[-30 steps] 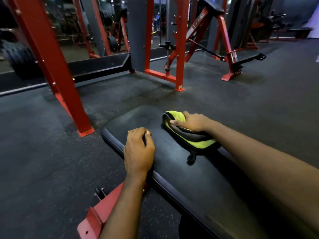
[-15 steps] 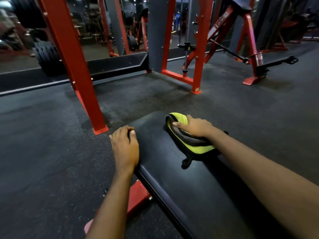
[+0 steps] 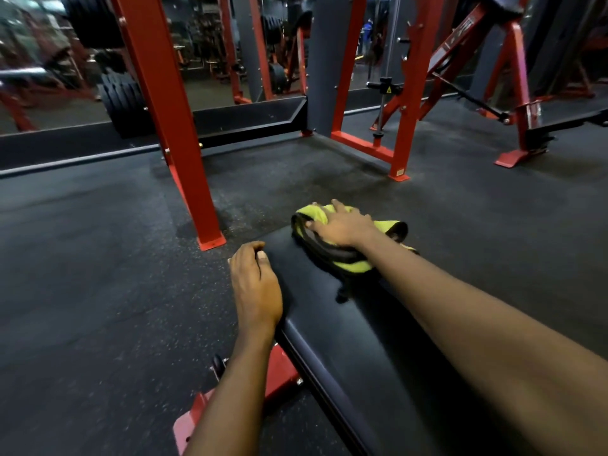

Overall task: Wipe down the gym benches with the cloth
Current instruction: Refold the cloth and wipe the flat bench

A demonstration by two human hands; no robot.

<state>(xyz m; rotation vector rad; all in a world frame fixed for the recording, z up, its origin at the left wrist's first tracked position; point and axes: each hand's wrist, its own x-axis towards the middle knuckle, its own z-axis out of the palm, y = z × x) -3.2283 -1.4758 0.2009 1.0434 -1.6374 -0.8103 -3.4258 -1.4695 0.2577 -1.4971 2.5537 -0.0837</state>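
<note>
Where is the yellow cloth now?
In the head view, the yellow-green cloth lies on the far end of the black bench pad, pressed under the right hand, to the right of the left hand.

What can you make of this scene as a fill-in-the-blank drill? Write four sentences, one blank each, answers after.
The cloth under the right hand is black and ____.
The cloth lies on the ____ end of the bench pad.
The left hand grips the pad's ____ edge.
The post beside the pad is painted ____.
Answers: yellow; far; left; red.
</note>
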